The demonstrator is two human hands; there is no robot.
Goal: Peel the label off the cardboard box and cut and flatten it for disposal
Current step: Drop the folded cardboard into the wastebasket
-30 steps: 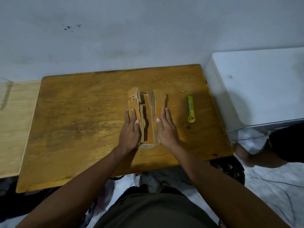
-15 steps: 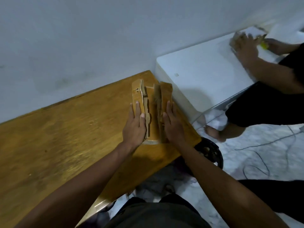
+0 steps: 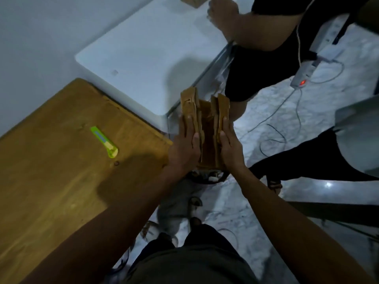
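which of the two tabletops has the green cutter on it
The brown wooden table on the left holds the green utility knife; the white table beside it does not.

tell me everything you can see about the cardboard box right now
The cardboard box is plain brown corrugated board, cut open and folded into a narrow trough: two layered side stacks with ragged edges standing up from a flat strip between them. No label shows on the faces in view. It is held in the air past the wooden table's corner, over the floor, pressed between the left hand and the right hand, palms flat against its outer sides.
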